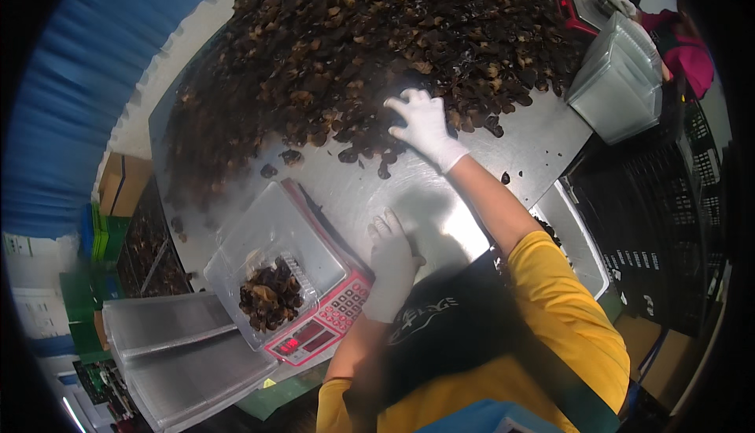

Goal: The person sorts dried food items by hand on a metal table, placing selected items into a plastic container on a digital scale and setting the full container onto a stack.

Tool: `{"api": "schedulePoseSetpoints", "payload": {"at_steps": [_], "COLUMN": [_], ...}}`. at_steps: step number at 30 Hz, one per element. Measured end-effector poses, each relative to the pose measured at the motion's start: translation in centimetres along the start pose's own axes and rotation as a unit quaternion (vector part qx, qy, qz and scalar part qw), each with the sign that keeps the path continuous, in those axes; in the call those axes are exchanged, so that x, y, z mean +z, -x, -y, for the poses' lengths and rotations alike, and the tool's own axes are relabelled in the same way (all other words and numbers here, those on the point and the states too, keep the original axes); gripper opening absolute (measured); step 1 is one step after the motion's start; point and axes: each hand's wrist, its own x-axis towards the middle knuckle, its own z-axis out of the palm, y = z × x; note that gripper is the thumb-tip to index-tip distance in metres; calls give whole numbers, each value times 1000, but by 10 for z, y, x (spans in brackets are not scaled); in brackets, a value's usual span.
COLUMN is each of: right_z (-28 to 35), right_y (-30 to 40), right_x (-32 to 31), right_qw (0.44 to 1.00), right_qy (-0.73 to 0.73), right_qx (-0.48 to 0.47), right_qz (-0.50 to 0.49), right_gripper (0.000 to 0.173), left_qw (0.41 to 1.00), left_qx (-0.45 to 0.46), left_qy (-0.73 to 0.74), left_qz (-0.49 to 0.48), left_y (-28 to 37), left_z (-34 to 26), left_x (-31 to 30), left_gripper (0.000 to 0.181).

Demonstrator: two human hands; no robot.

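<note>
My right hand [420, 125], in a white glove, reaches over the near edge of a large heap of dark dried mushrooms or fungus [377, 49]. Its fingers are spread, and no piece shows in its grip. My left hand [390, 271], gloved too, is low over the steel tabletop [348, 197] beside the digital scale [339, 309]. Its fingers are extended with the thumb apart, and nothing shows in it. On the scale stands a clear plastic container [277, 232] with a small pile of dark pieces [271, 296] inside; the scale's red display is lit.
Stacked clear containers [189, 350] lie left of the scale. More nested containers [619, 79] stand at the right table edge, near a second red scale [575, 8] and a person in a magenta garment [687, 61]. A white bin [584, 244] and black crates [637, 220] are at the right.
</note>
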Motion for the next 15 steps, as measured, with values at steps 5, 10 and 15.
{"api": "schedulePoseSetpoints", "payload": {"at_steps": [5, 10, 15], "right_z": [26, 35, 0], "right_y": [78, 148, 136], "right_x": [8, -13, -24], "right_qw": [991, 973, 966], "right_qy": [-77, -128, -215], "right_qx": [-104, -193, -83], "right_qz": [37, 12, 115], "right_gripper": [38, 38, 36], "left_qw": [996, 993, 990], "left_qx": [0, 21, 2], "left_qy": [81, 117, 141], "left_qz": [-40, -22, -14], "left_y": [4, 5, 3], "left_z": [5, 11, 15], "left_x": [6, 9, 19], "left_gripper": [131, 126, 125]}}
